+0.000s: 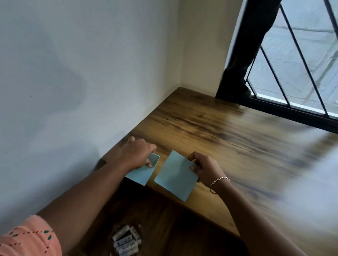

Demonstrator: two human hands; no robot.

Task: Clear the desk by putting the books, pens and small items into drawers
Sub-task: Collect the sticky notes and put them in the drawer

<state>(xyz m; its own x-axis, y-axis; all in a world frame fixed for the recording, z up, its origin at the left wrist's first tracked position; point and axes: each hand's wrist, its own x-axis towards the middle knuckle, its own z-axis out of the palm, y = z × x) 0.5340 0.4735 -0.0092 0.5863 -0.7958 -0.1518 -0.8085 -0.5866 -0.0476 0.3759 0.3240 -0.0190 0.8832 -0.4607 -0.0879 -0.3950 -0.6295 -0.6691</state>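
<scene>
Fingers (149,165) of L hand (137,153), R hand (201,168) each pinch blue cards (176,176) at desk (227,130) edge (drawer (182,236) below).

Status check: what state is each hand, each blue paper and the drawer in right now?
left hand: pinches the left blue paper.
right hand: pinches the right blue paper.
left blue paper: held, overhanging the desk front edge.
right blue paper: held at the desk's front edge.
drawer: open, clear bag of small white items inside.
</scene>
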